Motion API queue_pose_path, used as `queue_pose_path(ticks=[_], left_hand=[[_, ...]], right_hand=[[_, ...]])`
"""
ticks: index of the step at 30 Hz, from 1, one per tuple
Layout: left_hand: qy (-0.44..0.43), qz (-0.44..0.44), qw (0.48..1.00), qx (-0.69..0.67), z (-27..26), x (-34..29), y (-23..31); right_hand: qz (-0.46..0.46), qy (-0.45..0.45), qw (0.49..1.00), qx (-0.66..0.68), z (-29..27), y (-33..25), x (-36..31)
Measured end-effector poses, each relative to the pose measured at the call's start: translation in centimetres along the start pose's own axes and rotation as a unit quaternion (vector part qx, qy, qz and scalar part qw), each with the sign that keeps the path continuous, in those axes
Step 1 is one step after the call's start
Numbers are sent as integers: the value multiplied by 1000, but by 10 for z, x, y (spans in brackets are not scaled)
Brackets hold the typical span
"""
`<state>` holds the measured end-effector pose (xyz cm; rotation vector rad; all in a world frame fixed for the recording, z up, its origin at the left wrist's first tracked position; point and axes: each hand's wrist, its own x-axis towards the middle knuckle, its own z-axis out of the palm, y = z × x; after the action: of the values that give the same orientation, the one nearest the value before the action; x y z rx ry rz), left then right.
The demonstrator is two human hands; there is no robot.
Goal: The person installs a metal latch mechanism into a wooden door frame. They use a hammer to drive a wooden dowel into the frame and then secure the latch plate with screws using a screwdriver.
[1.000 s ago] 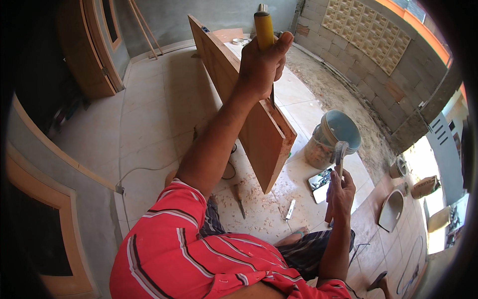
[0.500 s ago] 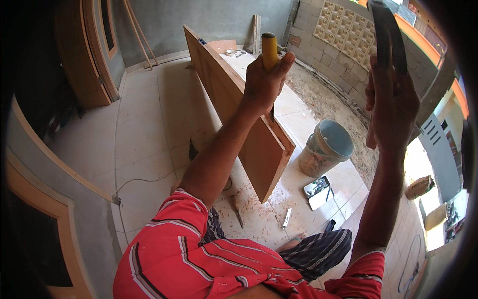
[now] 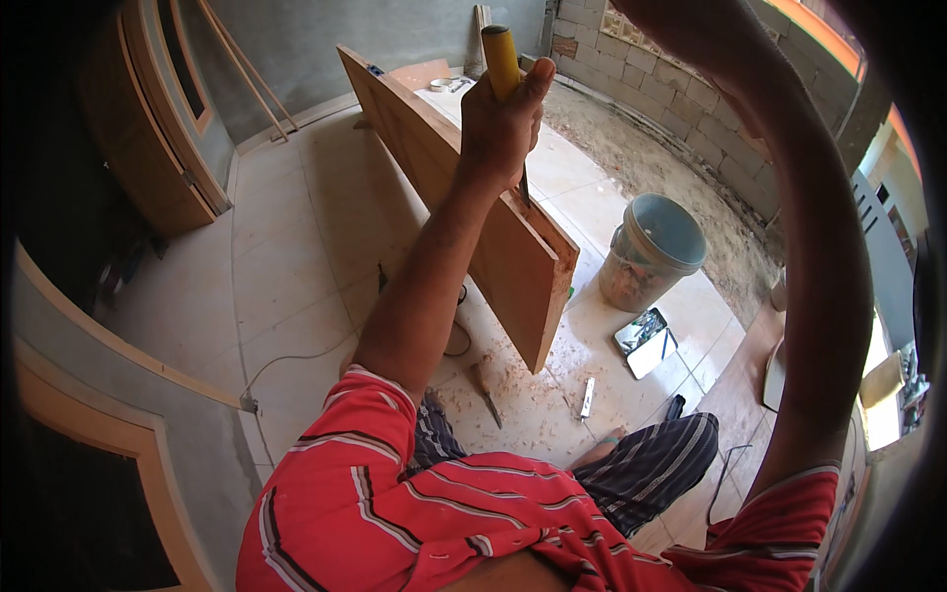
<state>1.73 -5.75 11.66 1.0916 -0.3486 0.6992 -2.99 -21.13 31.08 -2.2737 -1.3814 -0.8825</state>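
Observation:
A wooden door panel (image 3: pixel 513 281) stands on its long edge, reaching away from me across the tiles. My left hand (image 3: pixel 498 133) is wrapped round the yellow handle of a chisel (image 3: pixel 501 61), held upright. Its blade meets the panel's top edge near the close end, where the wood is cut into. High at the top right, my right hand (image 3: pixel 695 37) is raised and partly cut off by the picture's edge. The hammer it held half a second ago lies outside the picture now, and its fingers are mostly hidden.
Right of the panel stands a dirty bucket (image 3: pixel 651 252), with an open case of small tools (image 3: pixel 646 342) in front. Wood shavings, a second chisel-like tool (image 3: pixel 487 395) and a white tube (image 3: pixel 588 398) lie near my legs. A cable (image 3: pixel 296 358) crosses the floor at left.
My right hand has swung up toward the top edge, taking the hammer out of sight. The left hand keeps the chisel at the panel's edge. The whole view has shifted slightly.

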Motion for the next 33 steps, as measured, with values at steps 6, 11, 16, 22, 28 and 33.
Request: queue_pose_path(ticks=[6,11,16,22,28,33], left_hand=[[3,-17,1000,-16,-8,3,-2],[-1,-16,1000,-20,-9,3,-3],[4,-19,1000,-16,-10,3,-2],[217,-61,965,-135,-62,18,-11],[128,-23,984,-123,-52,0,-1],[69,6,994,-89,-30,-6,2]], right_hand=[[-78,-163,983,-18,20,36,5],[-26,-7,999,28,26,26,-8],[-91,-180,979,-8,17,32,6],[8,-175,984,-37,0,11,-17],[59,-112,990,-69,-12,-1,-29],[68,-90,991,-69,-27,3,-35]])
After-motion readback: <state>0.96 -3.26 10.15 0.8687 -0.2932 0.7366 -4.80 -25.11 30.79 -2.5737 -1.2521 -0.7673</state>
